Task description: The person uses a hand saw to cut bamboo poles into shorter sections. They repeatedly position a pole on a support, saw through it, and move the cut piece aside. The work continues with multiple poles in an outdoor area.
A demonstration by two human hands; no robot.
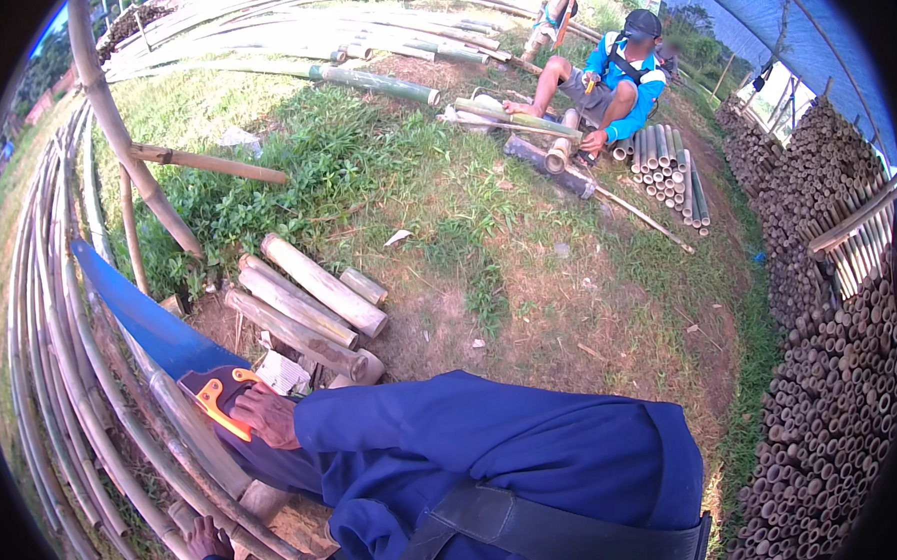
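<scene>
My right hand is closed around the orange-edged handle of a handsaw. The saw's long blue blade points up and to the left, over the bamboo poles. Lower down at the left, my left hand lies against a bamboo pole, its fingers apart. Just beyond the saw handle, several short bamboo lengths lie side by side on the ground. My blue right sleeve hides part of what lies beneath the saw and my arm.
Long bamboo poles run along the left side, near a slanted wooden post. A person sits at the far right, holding a tool beside stacked bamboo tubes. A tall stack of cut bamboo lines the right under blue sheeting.
</scene>
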